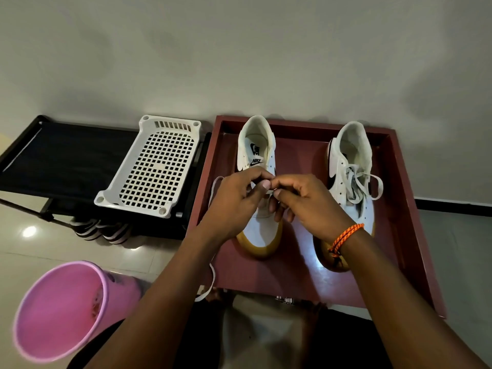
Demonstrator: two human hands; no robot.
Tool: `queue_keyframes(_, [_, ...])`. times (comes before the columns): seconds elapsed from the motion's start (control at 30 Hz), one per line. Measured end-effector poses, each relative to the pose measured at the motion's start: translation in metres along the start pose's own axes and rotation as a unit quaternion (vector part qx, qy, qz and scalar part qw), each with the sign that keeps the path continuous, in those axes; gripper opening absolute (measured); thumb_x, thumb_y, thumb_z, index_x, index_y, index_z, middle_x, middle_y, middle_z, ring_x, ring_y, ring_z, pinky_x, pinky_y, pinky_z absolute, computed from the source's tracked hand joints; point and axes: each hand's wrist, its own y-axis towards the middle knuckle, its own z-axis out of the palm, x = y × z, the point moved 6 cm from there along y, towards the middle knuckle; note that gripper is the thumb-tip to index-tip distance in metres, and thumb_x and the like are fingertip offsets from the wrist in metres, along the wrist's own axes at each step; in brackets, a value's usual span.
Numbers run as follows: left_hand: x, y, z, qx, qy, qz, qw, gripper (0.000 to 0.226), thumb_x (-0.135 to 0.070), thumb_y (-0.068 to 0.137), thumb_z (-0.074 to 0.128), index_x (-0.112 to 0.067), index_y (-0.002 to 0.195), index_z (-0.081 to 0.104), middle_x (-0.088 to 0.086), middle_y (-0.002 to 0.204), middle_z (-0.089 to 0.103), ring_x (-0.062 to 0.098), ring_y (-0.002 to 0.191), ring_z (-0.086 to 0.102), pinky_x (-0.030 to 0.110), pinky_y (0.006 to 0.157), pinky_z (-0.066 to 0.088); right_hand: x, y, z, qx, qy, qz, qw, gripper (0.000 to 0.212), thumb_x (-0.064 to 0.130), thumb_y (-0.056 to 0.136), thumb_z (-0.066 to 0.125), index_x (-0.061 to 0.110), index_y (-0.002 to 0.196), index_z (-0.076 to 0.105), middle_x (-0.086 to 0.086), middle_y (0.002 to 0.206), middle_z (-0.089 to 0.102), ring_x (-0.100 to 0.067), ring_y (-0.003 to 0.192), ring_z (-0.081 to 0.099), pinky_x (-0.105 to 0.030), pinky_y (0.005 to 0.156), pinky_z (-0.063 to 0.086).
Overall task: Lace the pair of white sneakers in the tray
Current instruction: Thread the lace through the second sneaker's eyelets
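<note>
A pink plastic bucket (61, 312), its base cut off by the frame, lies nearest. Beyond it, a left hand (234, 201) and right hand (311, 206), fingers curled and fingertips meeting, pinch a white shoelace (210, 282) over the left white gum-soled sneaker (259, 158), hiding its eyelets. The right white sneaker (354, 171), loosely laced, stands well apart in the same maroon wooden tray (404, 209). A white perforated plastic basket (154, 166) rests on a black rack (66, 155) at left.
</note>
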Motion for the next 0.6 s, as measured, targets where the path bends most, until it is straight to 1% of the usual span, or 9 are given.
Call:
queue_keyframes(0.07, [0.007, 0.002, -0.003, -0.012, 0.021, -0.02, 1.0, 0.012, -0.026, 0.106, 0.065, -0.019, 0.106, 0.075, -0.008, 0.089, 0.074, 0.013, 0.086, 0.071, 0.031, 0.08, 0.056, -0.001, -0.002, 0.002, 0.005, -0.009, 0.0, 1.0, 0.018, 0.002, 0.105, 0.052, 0.014, 0.106, 0.066, -0.007, 0.073, 0.074, -0.025, 0.06, 0.072, -0.03, 0.056, 0.051])
queue_keyframes(0.13, [0.009, 0.003, -0.006, -0.025, 0.056, -0.03, 0.998, 0.009, -0.027, 0.102, 0.072, -0.022, 0.098, 0.078, -0.014, 0.087, 0.073, 0.003, 0.088, 0.07, 0.025, 0.079, 0.051, -0.002, -0.002, 0.003, -0.005, -0.016, 0.009, 1.0, 0.015, 0.0, 0.104, 0.052, 0.012, 0.112, 0.053, -0.007, 0.073, 0.074, -0.022, 0.057, 0.07, -0.025, 0.055, 0.05])
queue_keyframes(0.2, [0.012, 0.003, -0.007, -0.025, 0.073, -0.04, 0.996, 0.01, -0.025, 0.099, 0.076, -0.022, 0.091, 0.079, -0.015, 0.087, 0.073, -0.002, 0.088, 0.068, 0.016, 0.077, 0.046, -0.004, -0.002, 0.003, -0.013, -0.013, 0.018, 1.0, 0.019, -0.001, 0.104, 0.051, 0.013, 0.115, 0.045, -0.008, 0.074, 0.075, -0.022, 0.056, 0.07, -0.028, 0.054, 0.05])
queue_keyframes(0.23, [0.012, 0.003, -0.007, -0.022, 0.075, -0.045, 0.996, 0.008, -0.026, 0.098, 0.077, -0.024, 0.09, 0.08, -0.014, 0.088, 0.073, -0.001, 0.087, 0.067, 0.013, 0.076, 0.045, -0.005, -0.001, 0.003, -0.014, -0.013, 0.019, 1.0, 0.02, 0.0, 0.104, 0.051, 0.014, 0.115, 0.044, -0.009, 0.075, 0.074, -0.022, 0.056, 0.069, -0.03, 0.054, 0.05])
queue_keyframes(0.33, [0.01, 0.003, -0.008, -0.019, 0.065, -0.052, 0.996, 0.003, -0.029, 0.095, 0.081, -0.029, 0.092, 0.081, -0.012, 0.091, 0.074, 0.006, 0.087, 0.068, 0.017, 0.077, 0.049, -0.006, -0.001, 0.002, -0.017, -0.008, 0.021, 1.0, 0.02, 0.001, 0.104, 0.052, 0.015, 0.116, 0.044, -0.01, 0.076, 0.074, -0.025, 0.056, 0.069, -0.026, 0.054, 0.048])
queue_keyframes(0.43, [0.011, 0.003, -0.008, -0.021, 0.071, -0.061, 0.995, 0.002, -0.027, 0.095, 0.08, -0.027, 0.093, 0.081, -0.011, 0.092, 0.071, 0.003, 0.084, 0.066, 0.012, 0.075, 0.046, -0.008, -0.001, 0.002, -0.021, -0.006, 0.025, 0.999, 0.024, -0.001, 0.103, 0.051, 0.018, 0.117, 0.046, -0.008, 0.075, 0.074, -0.025, 0.056, 0.069, -0.022, 0.053, 0.047])
queue_keyframes(0.47, [0.013, 0.003, -0.009, -0.026, 0.102, -0.061, 0.993, 0.002, -0.027, 0.096, 0.08, -0.026, 0.094, 0.081, -0.011, 0.091, 0.068, 0.004, 0.083, 0.063, 0.014, 0.074, 0.045, -0.01, -0.001, 0.001, -0.03, -0.016, 0.028, 0.999, 0.028, -0.002, 0.102, 0.05, 0.021, 0.118, 0.047, -0.006, 0.074, 0.074, -0.024, 0.056, 0.069, -0.021, 0.053, 0.046])
queue_keyframes(0.53, [0.015, 0.002, -0.012, -0.035, 0.209, -0.044, 0.976, 0.004, -0.029, 0.096, 0.078, -0.026, 0.095, 0.081, -0.013, 0.087, 0.057, 0.01, 0.085, 0.054, 0.027, 0.07, 0.042, -0.014, -0.001, -0.002, -0.048, -0.047, 0.036, 0.997, 0.035, -0.002, 0.098, 0.049, 0.026, 0.119, 0.05, -0.003, 0.074, 0.074, -0.02, 0.056, 0.069, -0.021, 0.054, 0.046])
queue_keyframes(0.6, [0.013, 0.0, -0.014, -0.033, 0.299, -0.023, 0.953, 0.006, -0.028, 0.097, 0.076, -0.028, 0.095, 0.081, -0.012, 0.085, 0.05, 0.017, 0.088, 0.05, 0.031, 0.067, 0.036, -0.019, -0.001, -0.003, -0.051, -0.076, 0.044, 0.995, 0.039, -0.001, 0.097, 0.05, 0.03, 0.121, 0.051, 0.0, 0.074, 0.074, -0.017, 0.058, 0.07, -0.026, 0.057, 0.048])
